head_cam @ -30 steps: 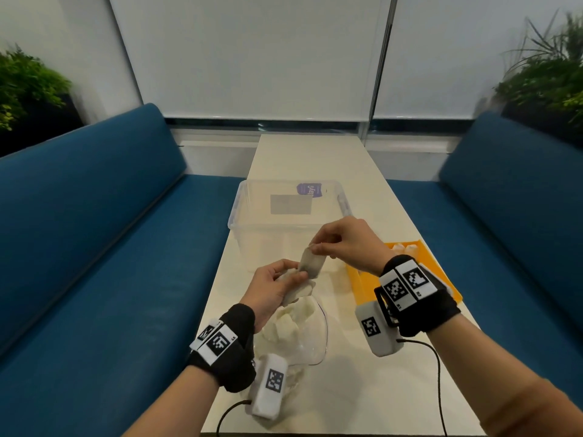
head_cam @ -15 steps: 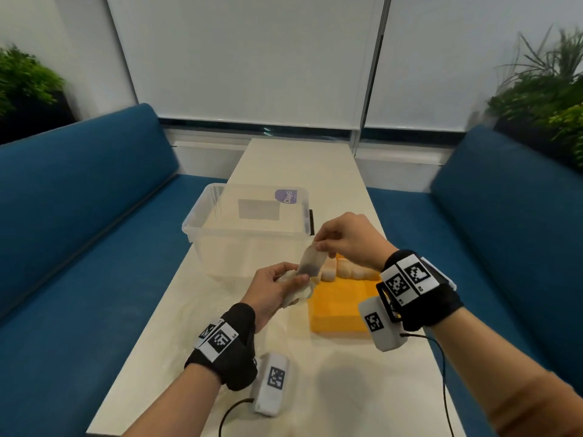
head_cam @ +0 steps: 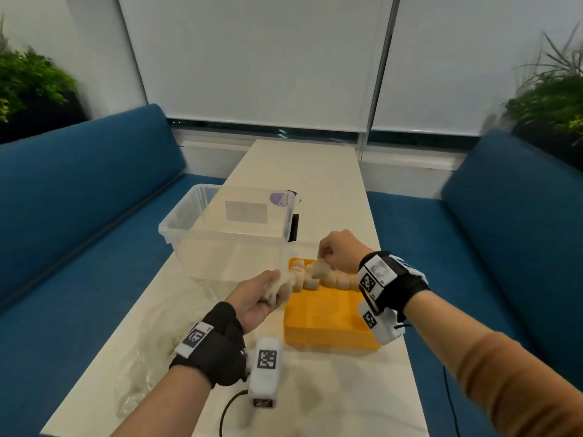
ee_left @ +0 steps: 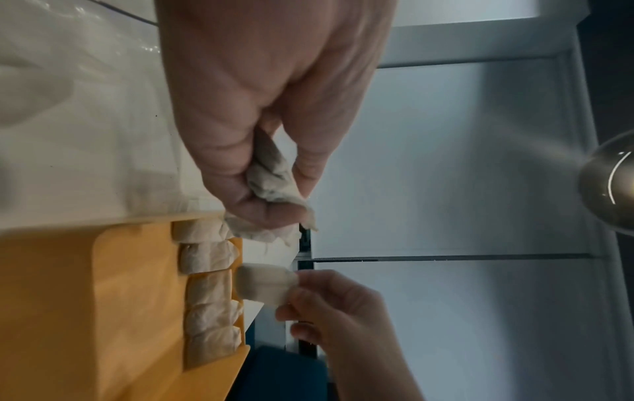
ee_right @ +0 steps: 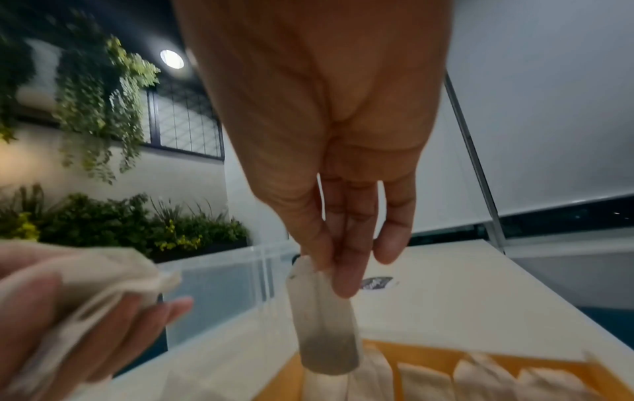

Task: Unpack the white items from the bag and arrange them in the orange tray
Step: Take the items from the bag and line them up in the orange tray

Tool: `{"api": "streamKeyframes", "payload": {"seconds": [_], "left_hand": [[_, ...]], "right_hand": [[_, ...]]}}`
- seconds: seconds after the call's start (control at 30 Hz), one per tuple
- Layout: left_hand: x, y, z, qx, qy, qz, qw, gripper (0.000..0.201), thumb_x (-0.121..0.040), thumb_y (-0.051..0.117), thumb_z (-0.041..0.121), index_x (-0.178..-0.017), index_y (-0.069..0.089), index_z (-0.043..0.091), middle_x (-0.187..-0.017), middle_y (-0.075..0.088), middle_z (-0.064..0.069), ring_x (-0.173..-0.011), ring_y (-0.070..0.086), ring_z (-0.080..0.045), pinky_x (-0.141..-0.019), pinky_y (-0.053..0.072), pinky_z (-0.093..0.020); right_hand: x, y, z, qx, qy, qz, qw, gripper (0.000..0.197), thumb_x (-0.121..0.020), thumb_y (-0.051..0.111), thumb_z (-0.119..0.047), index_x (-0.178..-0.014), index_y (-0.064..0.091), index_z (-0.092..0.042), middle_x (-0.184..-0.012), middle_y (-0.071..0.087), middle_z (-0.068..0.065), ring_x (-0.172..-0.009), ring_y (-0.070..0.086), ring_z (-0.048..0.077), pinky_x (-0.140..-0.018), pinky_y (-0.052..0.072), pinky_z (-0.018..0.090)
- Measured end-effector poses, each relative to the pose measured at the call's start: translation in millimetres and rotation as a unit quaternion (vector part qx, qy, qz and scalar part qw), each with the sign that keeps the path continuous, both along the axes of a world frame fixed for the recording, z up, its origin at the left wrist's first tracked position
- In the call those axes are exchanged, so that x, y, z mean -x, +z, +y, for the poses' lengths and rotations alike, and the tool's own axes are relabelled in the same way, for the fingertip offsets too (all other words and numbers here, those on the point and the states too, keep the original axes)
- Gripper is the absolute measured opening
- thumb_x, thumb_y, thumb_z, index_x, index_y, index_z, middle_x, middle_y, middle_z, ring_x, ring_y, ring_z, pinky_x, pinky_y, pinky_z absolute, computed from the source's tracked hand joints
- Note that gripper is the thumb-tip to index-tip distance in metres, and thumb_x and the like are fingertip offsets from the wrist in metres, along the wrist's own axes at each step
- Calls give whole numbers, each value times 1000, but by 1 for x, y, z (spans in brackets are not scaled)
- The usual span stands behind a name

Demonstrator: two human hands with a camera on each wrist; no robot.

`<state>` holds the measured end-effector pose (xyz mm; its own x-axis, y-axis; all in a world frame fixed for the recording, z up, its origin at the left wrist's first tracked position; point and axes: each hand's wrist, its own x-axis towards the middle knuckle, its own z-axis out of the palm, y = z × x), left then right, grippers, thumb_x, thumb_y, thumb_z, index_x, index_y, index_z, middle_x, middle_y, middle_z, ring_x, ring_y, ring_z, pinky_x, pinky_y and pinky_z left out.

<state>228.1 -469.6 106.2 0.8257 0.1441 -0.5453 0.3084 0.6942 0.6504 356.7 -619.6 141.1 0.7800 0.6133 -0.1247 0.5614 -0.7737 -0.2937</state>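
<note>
At the lower left of the head view the clear plastic bag (head_cam: 151,351) lay slack on the white table (head_cam: 315,190), with the clear plastic bin (head_cam: 227,234) standing just beyond it toward the middle of the frame. The left hand (head_cam: 258,298), at centre, gripped a small bunch of white sachets (head_cam: 279,287) with its fingers curled round them, hovering just beside the left wall of the orange tray (head_cam: 325,313). Compared with 0.5 s earlier, when both hands met over the table near the bin and the right was drawing 1 sachet out of the left's bunch, the hands had parted: the right hand (head_cam: 339,253) now pinched that single sachet (head_cam: 320,269) by its top edge (it hung upright from thumb and fingertips) right over the row of sachets (head_cam: 334,280) already standing along the tray's far wall. That probably meant another placement was about to happen, and the bunch on the left suggested several more to go. For room, the far edge was crowded, so the sachet's next slot was tight, at the left end of the row or in front of it; the tray's whole near floor was bare orange, and its right wall sat close to the table's right edge, so little margin lay there.
</note>
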Motion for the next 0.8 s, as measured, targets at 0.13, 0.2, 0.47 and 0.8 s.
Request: {"api": "streamKeyframes", "payload": {"seconds": [0.13, 0.2, 0.47, 0.8], "left_hand": [[-5, -2, 0, -30, -9, 15, 999, 9, -96, 54, 4, -93, 56, -4, -88, 55, -17, -67, 53, -18, -49, 54, -18], [-6, -6, 3, -37, -10, 21, 999, 8, -96, 55, 4, -97, 57, -3, -89, 55, -17, -68, 54, -18, -50, 54, -17], [-5, -22, 16, -24, -11, 34, 999, 8, -94, 56, 2, -100, 61, -1, -104, 58, -20, -69, 56, -19, -50, 54, -18], [-8, -20, 26, 81, 10, 24, 996, 13, -94, 57, 5, -100, 59, -6, -92, 59, -21, -51, 59, -18, -52, 55, -19]], "right_hand": [[-9, -22, 9, 84, 1, 101, 991, 23, -88, 55, -1, -106, 68, -2, -92, 70, 14, -81, 65, 22, -69, 52, 25], [-11, -33, 12, 107, 1, 169, 980, 23, -87, 55, 1, -106, 68, 0, -77, 69, 11, -64, 63, 17, -50, 48, 18], [-36, -74, 34, 84, -65, 97, 990, 24, -89, 52, 0, -108, 68, 1, -109, 68, 19, -93, 66, 30, -80, 55, 33], [-54, -96, 46, 6, -163, 29, 986, 19, -90, 53, -7, -105, 62, 0, -109, 59, 20, -91, 62, 36, -82, 52, 36]]}}
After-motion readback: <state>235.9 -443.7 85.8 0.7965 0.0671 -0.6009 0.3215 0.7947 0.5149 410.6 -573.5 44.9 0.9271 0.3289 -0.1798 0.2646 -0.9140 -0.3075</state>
